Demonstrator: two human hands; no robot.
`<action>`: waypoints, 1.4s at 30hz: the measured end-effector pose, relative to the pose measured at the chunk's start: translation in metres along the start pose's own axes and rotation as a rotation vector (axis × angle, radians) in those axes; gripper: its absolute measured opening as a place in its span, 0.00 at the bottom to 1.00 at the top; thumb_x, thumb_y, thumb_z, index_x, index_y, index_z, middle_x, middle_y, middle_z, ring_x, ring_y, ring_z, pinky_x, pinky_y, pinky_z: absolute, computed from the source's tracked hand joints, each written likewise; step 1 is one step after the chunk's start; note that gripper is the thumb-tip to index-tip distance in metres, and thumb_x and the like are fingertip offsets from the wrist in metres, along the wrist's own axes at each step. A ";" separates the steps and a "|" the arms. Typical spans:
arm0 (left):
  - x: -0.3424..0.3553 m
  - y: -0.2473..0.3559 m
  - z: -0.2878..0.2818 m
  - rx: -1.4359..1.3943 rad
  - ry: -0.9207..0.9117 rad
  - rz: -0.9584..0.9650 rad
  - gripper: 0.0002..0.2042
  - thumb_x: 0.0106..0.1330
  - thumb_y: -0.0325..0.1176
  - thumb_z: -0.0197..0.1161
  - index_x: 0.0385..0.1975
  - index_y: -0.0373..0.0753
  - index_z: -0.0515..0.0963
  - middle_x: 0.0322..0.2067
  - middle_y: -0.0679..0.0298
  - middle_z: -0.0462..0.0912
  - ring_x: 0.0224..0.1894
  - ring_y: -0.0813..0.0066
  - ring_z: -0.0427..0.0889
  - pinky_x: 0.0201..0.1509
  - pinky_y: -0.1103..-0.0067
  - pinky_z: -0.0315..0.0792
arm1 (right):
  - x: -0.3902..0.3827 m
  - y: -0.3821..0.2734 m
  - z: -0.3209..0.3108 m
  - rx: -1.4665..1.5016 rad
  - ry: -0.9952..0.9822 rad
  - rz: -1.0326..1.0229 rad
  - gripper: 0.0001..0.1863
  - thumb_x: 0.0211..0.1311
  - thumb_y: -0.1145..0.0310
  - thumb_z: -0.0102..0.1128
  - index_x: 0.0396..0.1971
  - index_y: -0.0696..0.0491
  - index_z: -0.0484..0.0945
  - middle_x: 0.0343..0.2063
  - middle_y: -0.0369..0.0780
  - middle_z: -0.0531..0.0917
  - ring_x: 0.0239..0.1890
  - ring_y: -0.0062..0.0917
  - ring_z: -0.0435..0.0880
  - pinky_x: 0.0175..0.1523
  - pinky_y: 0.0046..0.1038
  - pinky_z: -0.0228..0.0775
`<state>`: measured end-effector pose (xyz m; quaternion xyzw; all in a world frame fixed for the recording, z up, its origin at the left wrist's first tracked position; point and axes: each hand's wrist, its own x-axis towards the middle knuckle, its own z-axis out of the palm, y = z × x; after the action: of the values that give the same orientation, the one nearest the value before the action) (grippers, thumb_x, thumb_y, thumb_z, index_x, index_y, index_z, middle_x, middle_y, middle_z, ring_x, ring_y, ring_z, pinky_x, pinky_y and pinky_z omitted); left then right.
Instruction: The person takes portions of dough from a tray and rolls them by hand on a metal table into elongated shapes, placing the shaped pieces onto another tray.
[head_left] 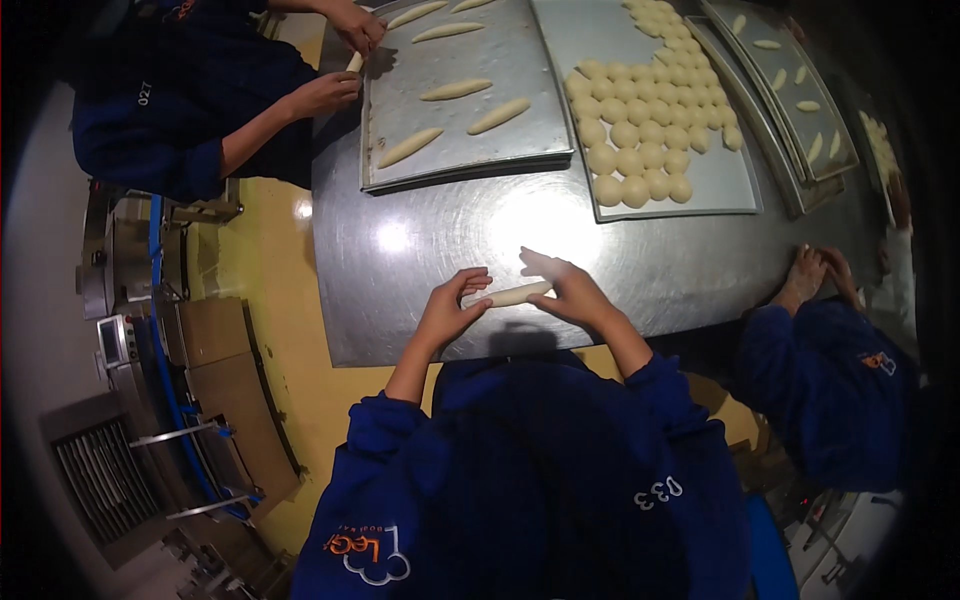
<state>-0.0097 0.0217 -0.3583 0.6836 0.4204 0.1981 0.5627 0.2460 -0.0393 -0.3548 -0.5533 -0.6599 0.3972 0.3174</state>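
A short pale dough roll (516,295) lies crosswise on the steel table (400,310) in front of me. My left hand (452,303) is curled around its left end, thumb on the near side and fingers on the far side. At the right end, my right hand (578,293) has its thumb against the dough, while its fingers reach over the far side, partly spread. Both palms hide the roll's tips.
Ahead stands a tray (480,165) of several long dough sticks; beside it, another tray (745,195) carries many round dough balls (650,130). More trays (840,165) are at the right. Co-workers' hands (325,92) handle dough at the left; another person's hands (808,275) rest right.
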 end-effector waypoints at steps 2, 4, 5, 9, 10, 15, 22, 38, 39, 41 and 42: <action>-0.006 0.007 0.010 0.060 -0.022 -0.010 0.23 0.60 0.25 0.70 0.57 0.35 0.74 0.47 0.53 0.85 0.53 0.65 0.84 0.59 0.74 0.76 | -0.005 0.001 0.004 0.021 -0.009 0.019 0.36 0.55 0.72 0.69 0.66 0.51 0.68 0.50 0.42 0.84 0.52 0.36 0.82 0.60 0.34 0.71; -0.010 0.010 0.020 0.172 0.009 0.026 0.23 0.59 0.25 0.70 0.56 0.36 0.75 0.46 0.55 0.85 0.50 0.64 0.85 0.55 0.74 0.77 | -0.005 -0.003 0.008 0.052 0.018 0.020 0.36 0.55 0.73 0.70 0.66 0.51 0.69 0.46 0.42 0.86 0.50 0.35 0.83 0.58 0.33 0.72; -0.010 0.012 0.025 0.195 0.031 0.034 0.23 0.59 0.25 0.70 0.56 0.36 0.75 0.45 0.55 0.85 0.49 0.64 0.85 0.54 0.74 0.77 | -0.005 -0.003 0.008 0.052 0.027 -0.001 0.36 0.54 0.73 0.70 0.66 0.51 0.70 0.45 0.42 0.86 0.49 0.35 0.83 0.57 0.33 0.72; -0.007 0.008 0.032 0.206 0.071 0.055 0.24 0.58 0.26 0.71 0.56 0.37 0.75 0.44 0.56 0.85 0.48 0.61 0.85 0.53 0.73 0.77 | -0.003 -0.004 0.012 0.058 0.044 -0.083 0.37 0.54 0.74 0.71 0.66 0.49 0.70 0.41 0.41 0.85 0.45 0.34 0.83 0.55 0.33 0.73; -0.007 0.007 0.031 0.189 0.072 0.059 0.24 0.58 0.26 0.71 0.56 0.37 0.75 0.44 0.57 0.85 0.48 0.61 0.85 0.53 0.72 0.77 | -0.003 -0.005 0.012 0.060 0.042 -0.105 0.37 0.54 0.74 0.71 0.66 0.48 0.70 0.40 0.41 0.84 0.45 0.34 0.83 0.54 0.33 0.73; -0.017 0.013 0.014 0.517 0.098 0.248 0.23 0.58 0.27 0.70 0.55 0.38 0.76 0.45 0.57 0.83 0.49 0.58 0.82 0.53 0.70 0.76 | -0.010 -0.011 -0.001 -0.132 0.058 -0.120 0.38 0.52 0.73 0.72 0.66 0.46 0.70 0.38 0.42 0.83 0.43 0.37 0.82 0.52 0.36 0.73; -0.019 0.012 0.001 0.424 0.021 0.047 0.17 0.59 0.25 0.69 0.48 0.39 0.78 0.40 0.57 0.83 0.43 0.59 0.83 0.47 0.71 0.77 | -0.005 -0.015 -0.002 -0.147 0.014 -0.043 0.38 0.51 0.74 0.71 0.66 0.46 0.70 0.37 0.43 0.83 0.39 0.39 0.82 0.48 0.37 0.75; -0.016 -0.011 0.000 0.327 0.200 0.194 0.17 0.57 0.27 0.70 0.47 0.38 0.78 0.41 0.59 0.83 0.47 0.61 0.81 0.53 0.70 0.73 | -0.008 0.003 -0.007 -0.112 0.053 0.017 0.41 0.54 0.76 0.67 0.70 0.46 0.62 0.43 0.40 0.81 0.50 0.35 0.78 0.59 0.35 0.70; -0.016 -0.014 0.000 0.331 0.193 0.184 0.17 0.57 0.27 0.70 0.47 0.38 0.78 0.42 0.59 0.83 0.47 0.61 0.81 0.53 0.70 0.73 | -0.010 0.007 -0.008 -0.106 0.040 0.043 0.40 0.53 0.76 0.67 0.69 0.48 0.64 0.44 0.41 0.82 0.50 0.36 0.78 0.59 0.35 0.71; -0.015 -0.017 -0.001 0.337 0.182 0.166 0.17 0.57 0.27 0.70 0.47 0.38 0.78 0.43 0.58 0.83 0.47 0.60 0.81 0.54 0.71 0.73 | -0.011 0.014 -0.009 -0.094 0.014 0.096 0.39 0.52 0.76 0.68 0.67 0.52 0.66 0.47 0.42 0.82 0.50 0.36 0.79 0.58 0.35 0.71; -0.015 -0.019 -0.002 0.339 0.179 0.153 0.17 0.57 0.27 0.70 0.47 0.38 0.78 0.43 0.58 0.83 0.47 0.60 0.81 0.54 0.71 0.73 | -0.010 0.009 -0.009 -0.091 0.012 0.103 0.39 0.52 0.76 0.68 0.67 0.52 0.66 0.47 0.42 0.82 0.51 0.36 0.78 0.58 0.35 0.71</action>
<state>-0.0264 0.0108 -0.3727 0.7782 0.4428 0.2266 0.3834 0.2595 -0.0466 -0.3577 -0.6027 -0.6461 0.3789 0.2750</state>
